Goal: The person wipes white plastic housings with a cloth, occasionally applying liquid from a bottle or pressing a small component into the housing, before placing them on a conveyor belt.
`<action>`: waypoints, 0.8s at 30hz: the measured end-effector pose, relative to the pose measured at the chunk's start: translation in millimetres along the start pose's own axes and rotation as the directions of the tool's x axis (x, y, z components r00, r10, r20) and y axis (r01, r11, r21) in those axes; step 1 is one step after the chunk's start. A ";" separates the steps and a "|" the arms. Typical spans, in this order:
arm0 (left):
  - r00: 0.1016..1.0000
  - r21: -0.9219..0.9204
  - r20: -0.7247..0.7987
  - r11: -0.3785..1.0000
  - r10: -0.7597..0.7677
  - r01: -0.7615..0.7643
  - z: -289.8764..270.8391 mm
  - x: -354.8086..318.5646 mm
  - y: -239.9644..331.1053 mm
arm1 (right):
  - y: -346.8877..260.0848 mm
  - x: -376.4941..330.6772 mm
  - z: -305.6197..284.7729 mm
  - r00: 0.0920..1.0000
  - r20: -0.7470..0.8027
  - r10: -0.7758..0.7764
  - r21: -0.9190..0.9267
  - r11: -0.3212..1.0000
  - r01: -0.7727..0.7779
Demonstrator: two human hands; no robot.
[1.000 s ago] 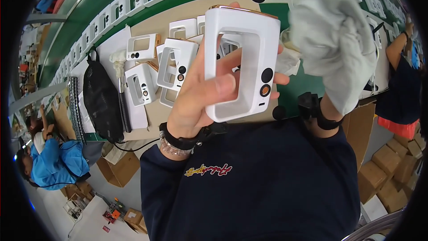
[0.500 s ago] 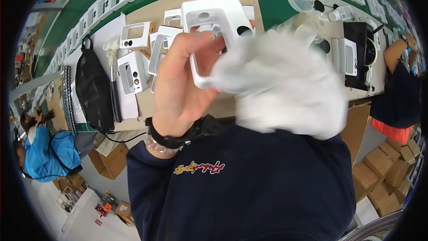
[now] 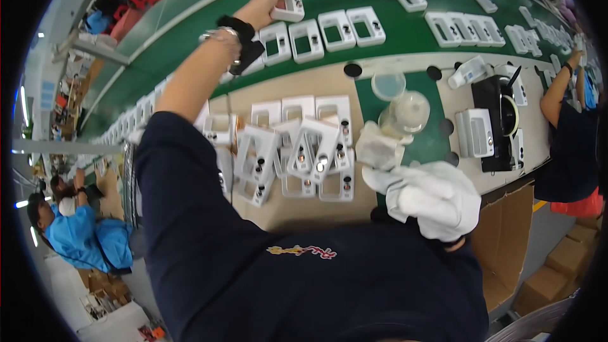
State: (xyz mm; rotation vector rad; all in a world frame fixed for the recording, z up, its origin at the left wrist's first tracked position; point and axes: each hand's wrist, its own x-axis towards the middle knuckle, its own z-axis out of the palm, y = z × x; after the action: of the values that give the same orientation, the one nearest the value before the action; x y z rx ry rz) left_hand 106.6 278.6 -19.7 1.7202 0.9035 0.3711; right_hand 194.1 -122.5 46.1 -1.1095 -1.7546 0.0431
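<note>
My left hand (image 3: 261,7) is stretched out over the green conveyor belt, its fingers closed on the near-left side of a white plastic frame (image 3: 295,5) with a rectangular opening. That frame is beyond a row of similar white frames (image 3: 308,41) on the belt. My right hand is low at the right, close to my body, wrapped in a bunched white cloth (image 3: 437,199) that hides its fingers. In front of me, a heap of white frames (image 3: 256,152) with dark round spots lies on the tan bench, some stacked over others. Left of the cloth lies a crumpled pale cloth (image 3: 379,145).
A clear round jar (image 3: 408,113) and a clear lid (image 3: 388,84) sit on a green patch. To the right are a white bottle (image 3: 467,71), a black stand (image 3: 497,120) and an open cardboard box (image 3: 506,240). A co-worker's arm (image 3: 560,92) shows at far right.
My left hand has carried the white frame from in front of my chest out to the belt. The white cloth has come off the frame and moved down to the right with my right hand.
</note>
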 end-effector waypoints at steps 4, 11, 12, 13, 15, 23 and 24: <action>0.983 -0.252 -0.062 0.956 -0.172 0.151 -25.1 96.8 -56.1 | 2.6 -7.9 3.5 0.991 -0.060 0.119 -0.009 0.993 -0.120; 0.954 0.646 -0.187 0.761 0.235 -0.060 -36.6 66.9 -69.1 | 18.9 -24.1 2.5 0.919 -0.151 0.365 -0.035 0.927 -0.374; 0.989 0.679 -0.053 0.731 0.141 -0.068 -42.6 54.8 -67.1 | 20.2 -22.6 4.8 0.915 -0.143 0.377 -0.033 0.922 -0.385; 0.996 0.708 0.080 0.701 0.042 -0.086 -46.5 42.3 -64.1 | 21.8 -19.9 7.4 0.914 -0.153 0.376 -0.029 0.922 -0.385; 0.978 0.732 0.198 0.673 -0.069 -0.100 -46.2 26.5 -71.6 | 26.2 -14.3 13.1 0.916 -0.173 0.363 -0.012 0.929 -0.370; 0.883 0.354 -0.086 0.842 0.462 -0.407 -6.5 -60.7 -8.7 | 12.5 -0.8 13.5 0.982 -0.050 0.180 0.160 0.972 -0.170; 0.834 0.206 -0.155 0.843 0.529 -0.497 2.5 -85.5 5.5 | 12.6 -3.7 11.0 0.983 -0.050 0.179 0.159 0.973 -0.169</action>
State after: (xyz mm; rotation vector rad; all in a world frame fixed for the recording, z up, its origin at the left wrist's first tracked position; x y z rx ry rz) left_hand 53.9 214.2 0.8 2.0966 0.6063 0.8717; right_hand 194.2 -113.0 31.9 -1.1356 -1.5661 0.2448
